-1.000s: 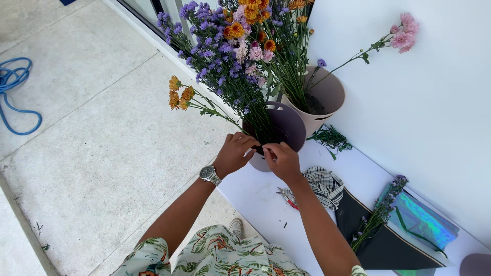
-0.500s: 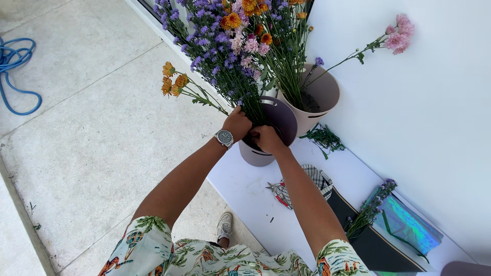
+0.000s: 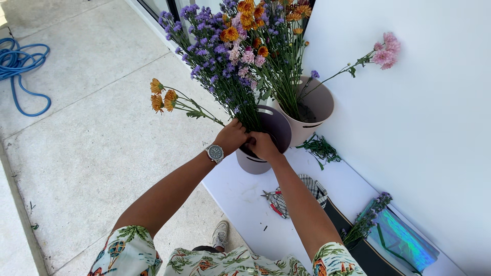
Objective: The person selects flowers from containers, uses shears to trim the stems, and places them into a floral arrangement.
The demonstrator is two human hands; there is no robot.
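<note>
Head view, the only 1. I am closing my left hand around the lower stems of the purple flower bunch, just above the rim of the grey bucket. My right hand is pinching the same stems from the other side, fingers curled narrow, touching the left hand. The 2-handed grip at the base appears meant to keep the loose stems gathered as 1 bundle while their ends are sitting inside the bucket.

The bunch's long axis is running from the bucket mouth up and away from me, tilted toward the left; the blooms are pointing to the far left, the cut ends down into the bucket. 1 orange-headed stem is splaying out low to the left, apart from the main mass.

The grey bucket is standing at the near-left edge of the white table, just beside a beige bucket holding orange and pink flowers. Scissors are lying on a checked cloth behind my right forearm. A blue hose is lying coiled on the floor, well apart.
</note>
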